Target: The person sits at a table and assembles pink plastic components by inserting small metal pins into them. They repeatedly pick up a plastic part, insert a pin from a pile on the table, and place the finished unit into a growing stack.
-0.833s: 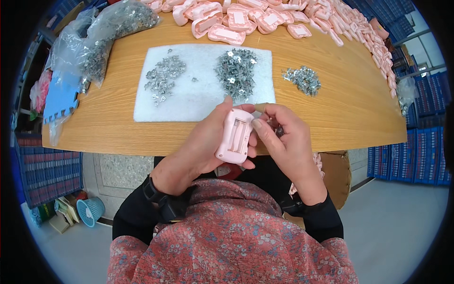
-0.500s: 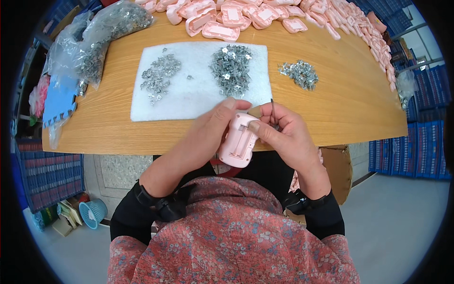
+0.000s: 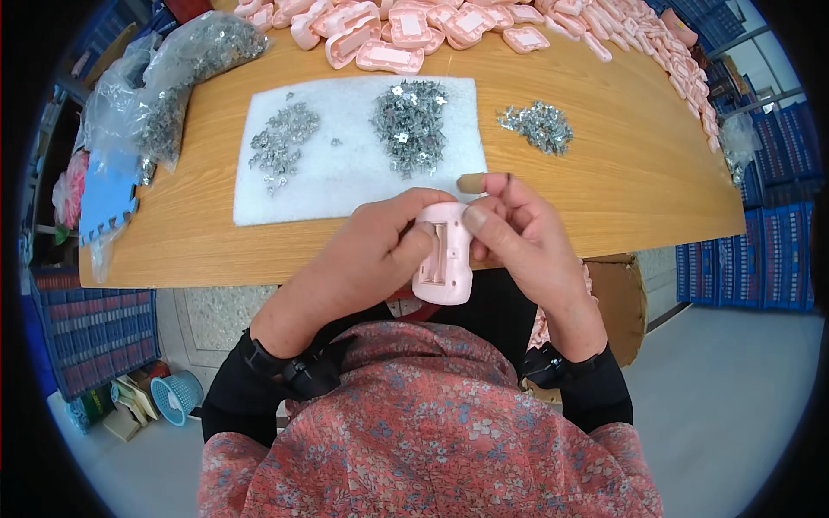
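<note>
A pale pink plastic casing (image 3: pixel 452 274) with a long open battery slot is held upright above the table's near edge. My left hand (image 3: pixel 367 242) is closed around its left side, the thumb lying at the slot's upper end. At the upper right corner, the thumb of my right hand (image 3: pixel 531 237) presses on the casing, its other fingers curled. A tan finger cot (image 3: pixel 472 182) covers one raised fingertip of that hand. A small dark bit shows between the right fingers; what it belongs to is hidden.
On a white foam sheet (image 3: pixel 337 186) lie two piles of small metal pieces, a sparser pile (image 3: pixel 285 142) and a denser pile (image 3: pixel 410 129). Another metal pile (image 3: pixel 544 128) sits right on the wood. Many pink casings (image 3: pixel 389 57) line the far edge; a bag of metal parts (image 3: pixel 160 121) lies left.
The casing has turned more upright, and my left thumb has come onto its slot. The right forefinger has lifted; the thin dark tool seen in the right hand earlier is now mostly hidden.
</note>
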A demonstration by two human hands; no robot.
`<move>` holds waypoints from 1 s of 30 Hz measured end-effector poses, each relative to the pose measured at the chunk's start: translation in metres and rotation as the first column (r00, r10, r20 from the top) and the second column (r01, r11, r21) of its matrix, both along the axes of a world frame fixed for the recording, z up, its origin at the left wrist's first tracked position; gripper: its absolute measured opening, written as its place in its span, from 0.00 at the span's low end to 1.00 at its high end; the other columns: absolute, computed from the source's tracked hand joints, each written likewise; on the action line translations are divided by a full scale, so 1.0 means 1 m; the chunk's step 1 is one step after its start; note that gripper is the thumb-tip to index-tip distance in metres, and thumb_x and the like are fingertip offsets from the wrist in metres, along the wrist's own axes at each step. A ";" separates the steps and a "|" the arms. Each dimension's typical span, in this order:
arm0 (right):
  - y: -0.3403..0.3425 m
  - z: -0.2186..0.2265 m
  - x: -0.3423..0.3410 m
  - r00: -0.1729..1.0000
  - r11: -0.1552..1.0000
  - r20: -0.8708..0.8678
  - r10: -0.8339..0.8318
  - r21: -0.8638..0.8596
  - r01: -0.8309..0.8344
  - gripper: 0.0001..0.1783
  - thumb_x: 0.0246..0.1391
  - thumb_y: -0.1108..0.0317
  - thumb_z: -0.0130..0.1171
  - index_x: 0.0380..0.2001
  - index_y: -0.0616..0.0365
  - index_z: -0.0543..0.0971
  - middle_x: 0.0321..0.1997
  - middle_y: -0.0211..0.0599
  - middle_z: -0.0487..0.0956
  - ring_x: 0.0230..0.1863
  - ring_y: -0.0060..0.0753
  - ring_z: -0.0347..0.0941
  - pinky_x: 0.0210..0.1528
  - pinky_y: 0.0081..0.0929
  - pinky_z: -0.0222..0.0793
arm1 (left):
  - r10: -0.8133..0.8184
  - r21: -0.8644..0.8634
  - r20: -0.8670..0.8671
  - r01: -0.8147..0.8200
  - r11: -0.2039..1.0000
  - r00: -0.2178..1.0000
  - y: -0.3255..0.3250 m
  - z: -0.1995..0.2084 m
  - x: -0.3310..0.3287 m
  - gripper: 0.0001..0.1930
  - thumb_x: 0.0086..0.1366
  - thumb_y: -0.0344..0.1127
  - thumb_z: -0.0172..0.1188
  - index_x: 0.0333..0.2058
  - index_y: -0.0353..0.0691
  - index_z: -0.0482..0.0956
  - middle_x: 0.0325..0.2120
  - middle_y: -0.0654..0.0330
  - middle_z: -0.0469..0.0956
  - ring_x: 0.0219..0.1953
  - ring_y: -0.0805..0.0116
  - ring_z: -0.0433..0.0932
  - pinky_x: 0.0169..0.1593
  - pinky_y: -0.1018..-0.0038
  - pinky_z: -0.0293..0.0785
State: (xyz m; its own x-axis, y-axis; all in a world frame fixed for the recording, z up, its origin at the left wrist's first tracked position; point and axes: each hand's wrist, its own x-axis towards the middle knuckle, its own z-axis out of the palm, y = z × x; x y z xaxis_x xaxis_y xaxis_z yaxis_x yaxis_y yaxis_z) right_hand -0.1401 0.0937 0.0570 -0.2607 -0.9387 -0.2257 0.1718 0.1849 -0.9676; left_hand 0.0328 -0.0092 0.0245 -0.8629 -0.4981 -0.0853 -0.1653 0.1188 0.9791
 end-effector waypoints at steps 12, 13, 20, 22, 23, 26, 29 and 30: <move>0.006 -0.023 0.017 0.869 0.956 -0.494 0.010 -0.250 -0.153 0.17 0.57 0.77 0.58 0.50 0.63 0.78 0.33 0.38 0.78 0.34 0.31 0.76 0.38 0.24 0.72 | 0.342 0.913 -0.294 0.157 0.376 0.892 -0.001 -0.016 0.001 0.17 0.76 0.45 0.43 0.50 0.37 0.70 0.27 0.65 0.68 0.25 0.73 0.67 0.31 0.76 0.63; 0.004 -0.027 0.018 0.869 0.952 -0.495 0.008 -0.262 -0.158 0.17 0.57 0.77 0.58 0.50 0.63 0.78 0.34 0.38 0.78 0.35 0.32 0.76 0.39 0.25 0.73 | 0.346 0.913 -0.289 0.149 0.380 0.892 -0.001 -0.016 0.000 0.17 0.75 0.45 0.44 0.50 0.38 0.70 0.26 0.65 0.68 0.25 0.73 0.67 0.31 0.76 0.63; 0.000 -0.030 0.018 0.857 0.933 -0.513 0.040 -0.287 -0.215 0.15 0.58 0.77 0.57 0.48 0.63 0.79 0.34 0.42 0.78 0.36 0.38 0.78 0.39 0.30 0.74 | 0.356 0.915 -0.283 0.140 0.378 0.890 -0.001 -0.014 0.001 0.18 0.75 0.46 0.49 0.50 0.37 0.72 0.25 0.65 0.71 0.25 0.74 0.67 0.31 0.76 0.63; 0.001 -0.030 0.016 0.839 0.929 -0.541 0.056 -0.280 -0.242 0.16 0.55 0.77 0.58 0.48 0.62 0.79 0.33 0.40 0.78 0.35 0.39 0.78 0.38 0.31 0.74 | 0.341 0.913 -0.307 0.174 0.370 0.889 -0.001 -0.015 0.002 0.18 0.75 0.46 0.49 0.51 0.36 0.72 0.26 0.64 0.72 0.25 0.74 0.67 0.32 0.76 0.64; 0.001 -0.031 0.016 0.829 0.927 -0.555 0.063 -0.276 -0.255 0.16 0.54 0.78 0.58 0.48 0.61 0.79 0.33 0.40 0.77 0.35 0.39 0.78 0.38 0.31 0.74 | 0.322 0.904 -0.327 0.195 0.379 0.889 -0.001 -0.016 0.003 0.19 0.75 0.46 0.48 0.51 0.36 0.71 0.27 0.63 0.73 0.25 0.74 0.67 0.32 0.76 0.64; 0.000 -0.034 0.021 0.759 0.906 -0.651 0.001 -0.321 -0.277 0.20 0.49 0.79 0.60 0.48 0.57 0.80 0.32 0.38 0.76 0.33 0.42 0.77 0.36 0.33 0.75 | 0.318 0.895 -0.323 0.180 0.407 0.891 -0.002 -0.017 0.003 0.20 0.74 0.47 0.48 0.53 0.36 0.70 0.31 0.60 0.76 0.27 0.73 0.70 0.33 0.76 0.68; -0.007 -0.027 0.018 0.501 0.814 -0.849 -0.169 -0.407 -0.414 0.22 0.44 0.78 0.62 0.47 0.56 0.80 0.32 0.36 0.76 0.31 0.44 0.75 0.33 0.33 0.75 | 0.449 0.902 -0.182 -0.033 0.430 0.875 0.004 -0.012 -0.004 0.22 0.74 0.47 0.48 0.55 0.35 0.69 0.35 0.57 0.77 0.32 0.69 0.76 0.37 0.73 0.74; -0.007 -0.026 0.018 0.539 0.815 -0.830 -0.145 -0.409 -0.410 0.21 0.44 0.76 0.64 0.46 0.56 0.79 0.32 0.36 0.76 0.31 0.43 0.76 0.33 0.32 0.75 | 0.510 0.895 -0.120 -0.129 0.426 0.852 0.006 -0.009 -0.006 0.22 0.74 0.47 0.47 0.56 0.35 0.68 0.36 0.56 0.78 0.34 0.68 0.78 0.39 0.72 0.75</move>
